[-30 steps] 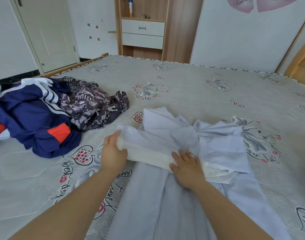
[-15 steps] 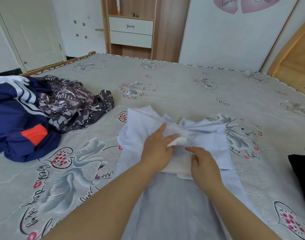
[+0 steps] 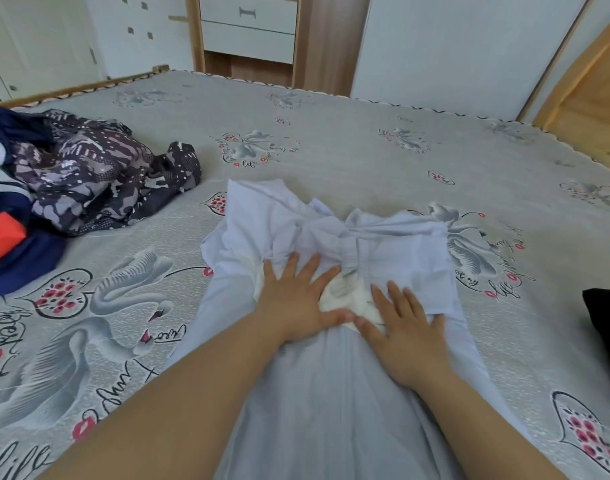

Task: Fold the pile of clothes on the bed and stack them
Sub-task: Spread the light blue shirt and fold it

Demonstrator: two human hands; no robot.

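A: What is recorded at the far left of the bed [image 3: 331, 140]?

B: A navy jacket [image 3: 9, 244] with white stripes and an orange patch is noted at the edge, with a dark patterned garment [image 3: 99, 181] heaped against it.

A: And at the centre?

B: A pale lilac garment [image 3: 331, 375] is spread on the swan-print bedcover, its upper part bunched. The left hand [image 3: 296, 306] is laid flat on it, fingers straight and spread, nothing clasped. The right hand [image 3: 404, 323] is pressed flat just beside it, fingers likewise extended; the thumbs are almost touching over a white lining.

A: Further right?

B: A black item [image 3: 608, 327] is seen at the frame edge; it cannot be identified.
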